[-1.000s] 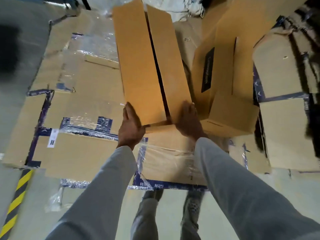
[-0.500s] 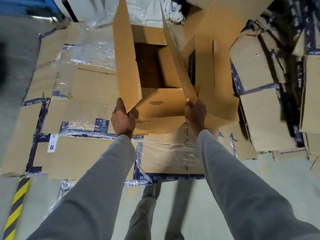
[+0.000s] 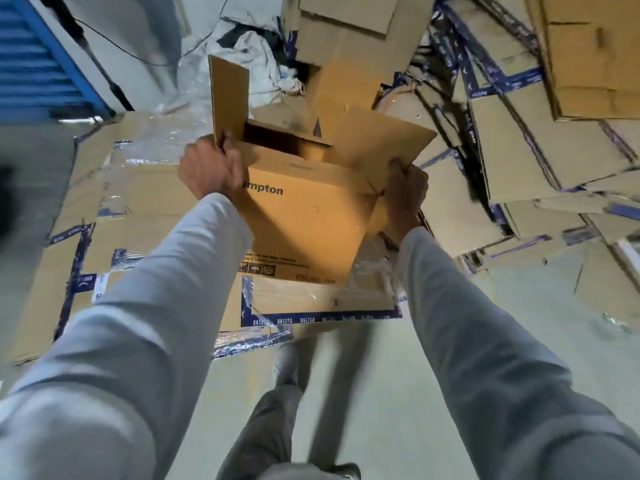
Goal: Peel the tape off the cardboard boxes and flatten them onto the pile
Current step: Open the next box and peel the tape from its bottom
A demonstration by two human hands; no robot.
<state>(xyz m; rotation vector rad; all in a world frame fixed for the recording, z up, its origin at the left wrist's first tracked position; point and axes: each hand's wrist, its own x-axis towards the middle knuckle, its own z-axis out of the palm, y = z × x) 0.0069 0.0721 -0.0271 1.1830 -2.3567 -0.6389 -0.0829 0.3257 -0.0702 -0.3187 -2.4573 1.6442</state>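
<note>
open box (image 3: 304, 223) mid-frame in my two hands, left grip (image 3: 211, 171) clamped on its upright flap, right grip (image 3: 407, 192) clamped on its right flap, flattened pile (image 3: 131, 202) below at left

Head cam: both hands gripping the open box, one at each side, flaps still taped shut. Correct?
Not quite. The head view shows the left hand and the right hand gripping the box, one at each side, but its flaps are not taped shut: the left flap stands up, the right flap is folded outward, and the dark inside shows between them.
</note>
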